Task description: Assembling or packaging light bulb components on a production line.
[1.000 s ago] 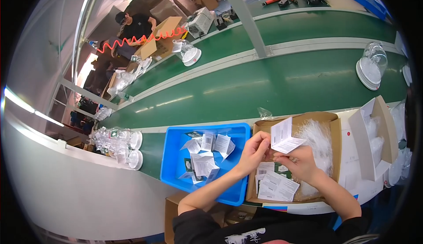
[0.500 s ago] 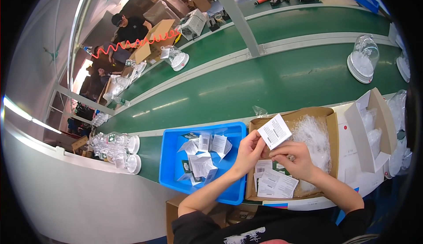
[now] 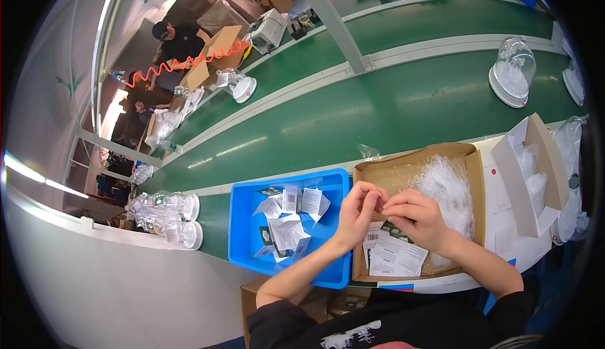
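My left hand and my right hand meet fingertip to fingertip above a shallow cardboard box. Both are closed in a pinch, and whatever lies between the fingers is too small or hidden to make out. Below them in the box are printed white paper cards, some with green faces, partly covered by my right hand. A pile of thin clear plastic strands fills the box's right side. Left of it stands a blue plastic bin with several folded cards inside.
A green conveyor belt runs beyond the box, carrying a clear dome on a white base. More wrapped domes cluster at left. A narrow white carton with bagged pieces stands at right. Across the line, a person works beside an open carton.
The white card held up in my left hand is no longer visible there. My fingertips have come together, and the view has shifted slightly.
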A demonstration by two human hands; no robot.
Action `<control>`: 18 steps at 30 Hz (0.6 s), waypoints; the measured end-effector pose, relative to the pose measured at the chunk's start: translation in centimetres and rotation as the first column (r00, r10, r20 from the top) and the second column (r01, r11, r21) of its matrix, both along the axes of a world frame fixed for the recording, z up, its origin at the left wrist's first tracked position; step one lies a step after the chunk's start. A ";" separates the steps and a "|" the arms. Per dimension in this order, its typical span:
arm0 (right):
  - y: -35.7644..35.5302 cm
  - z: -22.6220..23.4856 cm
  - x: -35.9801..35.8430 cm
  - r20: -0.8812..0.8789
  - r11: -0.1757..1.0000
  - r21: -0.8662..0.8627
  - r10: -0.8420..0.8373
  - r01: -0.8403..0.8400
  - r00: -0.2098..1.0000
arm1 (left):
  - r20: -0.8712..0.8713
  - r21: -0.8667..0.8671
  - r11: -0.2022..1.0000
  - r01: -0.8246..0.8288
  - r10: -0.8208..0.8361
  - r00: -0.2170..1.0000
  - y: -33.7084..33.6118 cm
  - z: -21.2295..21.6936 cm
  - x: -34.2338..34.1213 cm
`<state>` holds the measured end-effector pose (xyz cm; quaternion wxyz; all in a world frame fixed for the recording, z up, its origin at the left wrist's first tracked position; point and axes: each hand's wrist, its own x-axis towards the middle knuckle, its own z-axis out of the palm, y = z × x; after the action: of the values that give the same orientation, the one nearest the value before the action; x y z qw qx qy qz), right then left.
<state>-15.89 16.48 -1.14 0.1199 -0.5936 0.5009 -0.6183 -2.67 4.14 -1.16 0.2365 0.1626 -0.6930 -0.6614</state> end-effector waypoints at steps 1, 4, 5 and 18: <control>0.2 0.0 0.1 0.013 1.000 0.025 -0.016 0.015 1.000 | -0.022 0.031 0.999 -0.023 0.023 0.999 0.1 -0.1 0.1; 0.3 -0.4 0.0 0.052 0.997 0.069 -0.045 0.041 0.998 | -0.042 0.105 0.994 -0.023 0.027 0.999 0.0 -0.1 0.1; 0.2 -0.6 -0.1 0.075 0.996 0.079 -0.047 0.041 0.996 | -0.045 0.141 0.990 -0.011 0.018 0.999 -0.1 0.1 0.1; -0.2 0.4 -1.0 0.555 0.980 0.199 -0.095 -0.021 0.826 | 0.038 -0.125 0.992 0.025 -0.020 0.999 -0.1 1.2 -0.9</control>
<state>-16.85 16.27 -0.77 0.3077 -0.3608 0.5136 -0.7151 -3.56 4.06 0.01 0.2261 0.1517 -0.7392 -0.6160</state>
